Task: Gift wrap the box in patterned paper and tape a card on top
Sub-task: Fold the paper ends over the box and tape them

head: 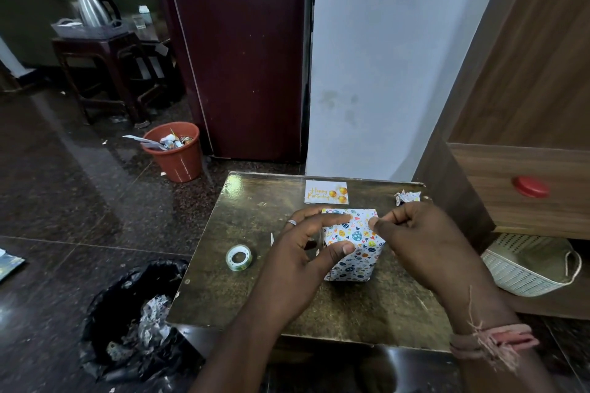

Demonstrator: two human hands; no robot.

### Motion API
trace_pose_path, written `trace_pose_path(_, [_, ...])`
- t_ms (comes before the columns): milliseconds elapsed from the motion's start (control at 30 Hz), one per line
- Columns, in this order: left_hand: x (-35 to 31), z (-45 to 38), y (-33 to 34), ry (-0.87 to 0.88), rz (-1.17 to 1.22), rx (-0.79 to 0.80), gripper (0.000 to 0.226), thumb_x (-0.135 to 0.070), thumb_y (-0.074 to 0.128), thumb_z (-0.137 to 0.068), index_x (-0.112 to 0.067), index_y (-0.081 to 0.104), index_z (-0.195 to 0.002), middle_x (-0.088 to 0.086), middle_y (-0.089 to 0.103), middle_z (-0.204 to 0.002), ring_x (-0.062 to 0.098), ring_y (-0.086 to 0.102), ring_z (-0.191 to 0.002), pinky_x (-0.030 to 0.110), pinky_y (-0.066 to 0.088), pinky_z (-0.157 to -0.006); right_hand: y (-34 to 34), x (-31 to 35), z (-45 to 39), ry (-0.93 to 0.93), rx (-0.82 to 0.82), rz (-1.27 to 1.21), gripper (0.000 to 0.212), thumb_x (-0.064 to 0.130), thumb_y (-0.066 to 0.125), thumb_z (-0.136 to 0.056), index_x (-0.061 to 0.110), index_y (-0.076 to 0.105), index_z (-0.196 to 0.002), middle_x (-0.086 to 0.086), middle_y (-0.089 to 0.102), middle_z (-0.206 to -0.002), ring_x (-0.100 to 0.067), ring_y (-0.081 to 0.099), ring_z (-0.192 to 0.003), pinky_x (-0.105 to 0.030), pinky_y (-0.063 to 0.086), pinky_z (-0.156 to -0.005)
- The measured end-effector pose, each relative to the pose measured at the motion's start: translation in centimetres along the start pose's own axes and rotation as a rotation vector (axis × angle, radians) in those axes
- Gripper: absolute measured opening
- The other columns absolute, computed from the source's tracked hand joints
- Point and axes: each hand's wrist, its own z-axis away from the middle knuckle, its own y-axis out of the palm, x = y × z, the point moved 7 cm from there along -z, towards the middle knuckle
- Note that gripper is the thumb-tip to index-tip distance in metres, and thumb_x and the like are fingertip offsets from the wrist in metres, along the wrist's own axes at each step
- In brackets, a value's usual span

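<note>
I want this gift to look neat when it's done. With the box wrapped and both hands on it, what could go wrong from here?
1. The left hand and right hand pinch the wrapped box from both sides; squeezing could crease the patterned paper.
2. The birthday card lies behind the box and the tape roll off to the left; letting go to fetch either might loosen an untaped fold.

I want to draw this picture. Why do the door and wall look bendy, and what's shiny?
Head view: the wide lens bends the door and wall edges; glare gleams on the floor and table; the box stays sharp.
</note>
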Motion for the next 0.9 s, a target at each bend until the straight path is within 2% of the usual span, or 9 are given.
trace_pose_path(100, [0.1, 0.0, 0.1, 0.003, 0.015, -0.006, 0.030, -0.029, 0.079, -0.090, -0.039, 0.074, -0.118, -0.020, 0.055, -0.136, 0.005, 0.059, -0.125, 0.029, 0.053, -0.100, 0.3, -0.4, -0.2, 0.023, 0.007, -0.043, 0.026, 0.032, 0.076, -0.089, 0.014, 0.067, -0.072, -0.005, 0.059, -0.046, -0.019, 0.049, -0.042, -0.032, 0.042, -0.054])
trace_pose_path(200, [0.0, -0.1, 0.0, 0.008, 0.011, -0.007, 0.030, -0.027, 0.079, -0.090, -0.037, 0.074, -0.118, -0.019, 0.056, -0.135, 0.004, 0.060, -0.124, 0.028, 0.053, -0.099, 0.4, -1.1, -0.6, 0.062, 0.002, -0.164, 0.021, 0.028, 0.079, -0.087, 0.019, 0.060, -0.087, -0.007, 0.059, -0.048, -0.023, 0.050, -0.044, -0.036, 0.042, -0.052])
trace_pose_path(267, [-0.1, 0.0, 0.0, 0.005, 0.021, -0.008, 0.030, -0.025, 0.080, -0.089, -0.034, 0.075, -0.117, -0.019, 0.057, -0.134, 0.001, 0.060, -0.122, 0.020, 0.052, -0.096, 0.3, -2.0, -0.8, 0.130, 0.010, -0.266, 0.036, 0.024, 0.082, -0.084, 0.023, 0.050, -0.098, -0.007, 0.059, -0.051, -0.024, 0.051, -0.049, -0.033, 0.040, -0.048])
trace_pose_path(333, [-0.2, 0.0, -0.1, 0.001, 0.009, -0.019, 0.030, -0.024, 0.081, -0.087, -0.032, 0.076, -0.116, -0.021, 0.057, -0.131, -0.003, 0.059, -0.121, 0.013, 0.048, -0.093, 0.7, -2.7, -0.8, 0.210, 0.067, -0.380, 0.038, 0.020, 0.082, -0.084, 0.016, 0.051, -0.104, -0.008, 0.058, -0.055, -0.024, 0.051, -0.049, -0.029, 0.037, -0.044])
trace_pose_path(400, [0.1, 0.0, -0.1, -0.011, 0.014, -0.022, 0.031, -0.024, 0.081, -0.087, -0.034, 0.076, -0.116, -0.024, 0.057, -0.130, 0.000, 0.061, -0.119, 0.021, 0.052, -0.096, 1.7, -3.1, -0.5, 0.288, 0.174, -0.513, 0.027, 0.014, 0.077, -0.088, 0.006, 0.055, -0.102, -0.008, 0.054, -0.061, -0.019, 0.048, -0.046, -0.025, 0.032, -0.038])
trace_pose_path(500, [0.5, -0.1, -0.1, -0.037, 0.040, -0.007, 0.031, -0.025, 0.082, -0.087, -0.036, 0.076, -0.115, -0.024, 0.056, -0.130, 0.007, 0.064, -0.117, 0.039, 0.058, -0.096, 2.8, -3.5, 0.1, 0.405, 0.310, -0.694, 0.013, 0.014, 0.068, -0.091, 0.011, 0.056, -0.093, -0.004, 0.049, -0.062, -0.013, 0.046, -0.045, -0.021, 0.028, -0.033])
trace_pose_path(700, [0.9, 0.1, -0.3, -0.040, 0.047, 0.006, 0.031, -0.027, 0.080, -0.087, -0.039, 0.075, -0.115, -0.023, 0.056, -0.132, 0.013, 0.066, -0.116, 0.029, 0.059, -0.081, 3.2, -4.3, 0.2, 0.468, 0.329, -0.746, 0.012, 0.015, 0.064, -0.094, 0.013, 0.055, -0.085, -0.001, 0.050, -0.059, -0.010, 0.044, -0.043, -0.018, 0.026, -0.032])
trace_pose_path(833, [0.9, 0.2, -0.5, -0.001, 0.021, 0.022, 0.041, -0.033, 0.079, -0.088, -0.044, 0.070, -0.126, -0.025, 0.052, -0.141, 0.012, 0.057, -0.132, 0.044, 0.054, -0.103, 3.2, -3.9, 0.0, 0.430, 0.328, -0.793, 0.013, 0.021, 0.064, -0.095, 0.013, 0.055, -0.089, -0.001, 0.049, -0.062, -0.010, 0.042, -0.044, -0.018, 0.025, -0.033])
trace_pose_path(900, [0.4, 0.3, -1.3, 0.036, -0.017, 0.002, 0.048, -0.036, 0.075, -0.090, -0.046, 0.063, -0.135, -0.024, 0.049, -0.147, 0.003, 0.048, -0.139, 0.036, 0.045, -0.110, 2.6, -3.8, -0.5, 0.376, 0.266, -0.770, 0.015, 0.027, 0.063, -0.097, 0.013, 0.058, -0.093, 0.000, 0.048, -0.064, -0.009, 0.040, -0.044, -0.018, 0.024, -0.034])
